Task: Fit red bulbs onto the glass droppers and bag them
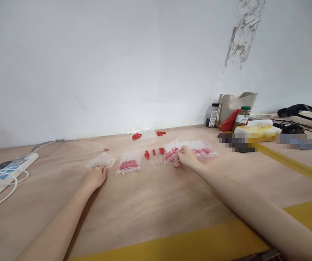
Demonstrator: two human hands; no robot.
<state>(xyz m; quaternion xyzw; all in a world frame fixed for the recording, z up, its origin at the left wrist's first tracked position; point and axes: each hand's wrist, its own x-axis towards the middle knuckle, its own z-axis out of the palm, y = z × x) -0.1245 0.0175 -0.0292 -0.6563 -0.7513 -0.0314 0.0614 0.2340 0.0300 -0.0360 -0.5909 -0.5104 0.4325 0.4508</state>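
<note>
My left hand (95,177) rests on the table at the left, fingers curled over the near edge of some clear zip bags (100,158). My right hand (186,157) pinches at the left end of a row of overlapping zip bags (207,152) with red-bulbed droppers inside; its fingertips hide part of them. Between the hands lies a flat zip bag of droppers (128,165), red bulbs toward me. To the right of that bag, several loose droppers (154,154) are fanned out on the table, tips toward me.
Small red bulbs (136,136) lie on clear plastic by the wall, with more red bulbs (161,133) beside them. A power strip (9,174) with white cables is at the left. A tissue pack (257,131), a green-lidded jar (243,116) and a beige bag (236,103) stand at the right.
</note>
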